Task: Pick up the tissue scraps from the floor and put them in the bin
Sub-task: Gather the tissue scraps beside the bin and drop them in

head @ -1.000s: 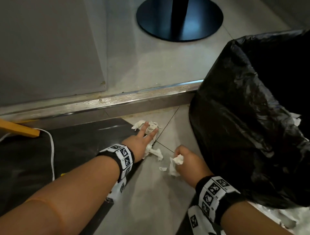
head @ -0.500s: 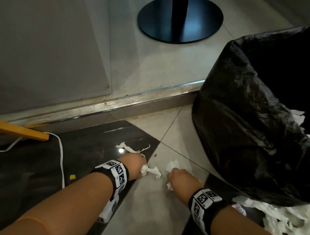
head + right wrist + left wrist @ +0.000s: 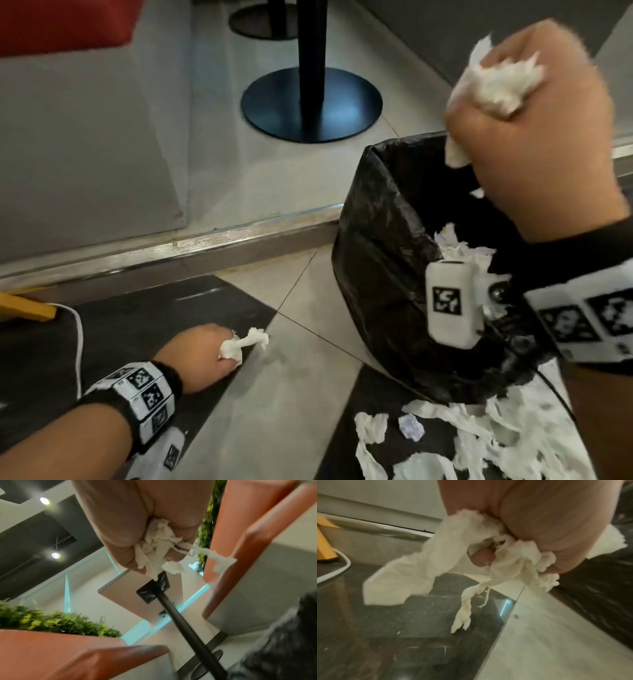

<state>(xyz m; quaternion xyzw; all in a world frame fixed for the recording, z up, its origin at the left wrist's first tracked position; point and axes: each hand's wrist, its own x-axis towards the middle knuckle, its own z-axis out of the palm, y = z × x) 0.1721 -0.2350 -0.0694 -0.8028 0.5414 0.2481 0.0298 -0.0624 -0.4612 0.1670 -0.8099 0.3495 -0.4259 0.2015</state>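
- Right hand [image 3: 534,137]: raised in a closed fist above the bin [image 3: 387,246], fingers curled tight round a wad of tissue [image 3: 503,82]; loose ends stick out above and below the fist.
- Step in hand, as judged: the drop. It goes best with the fist carried over the middle of the opening, lowered toward the rim and only then uncurled, so that light scraps fall inside rather than drift over the edge.
- The ragged ends may cling to the fingers; a full spread of the fingers, palm down, probably frees them better than a shake.
- Left hand [image 3: 202,356]: low, just above the floor [image 3: 284,404], closed on a second bunch of tissue scraps [image 3: 489,555]; in the left wrist view one flat strip and one twisted tail hang free below the fingers.
- These hanging pieces could tear off or slip out in transit; gathering them into the palm before the lift seems prudent.
- Bin: lined with a black bag [image 3: 370,274], standing right of the left hand, white tissue already inside.
- More torn tissue on the floor [image 3: 445,442] lies against the bin's near side, so the task appears far from complete.
- A black bench pedestal base [image 3: 311,102] stands beyond the bin, well apart.
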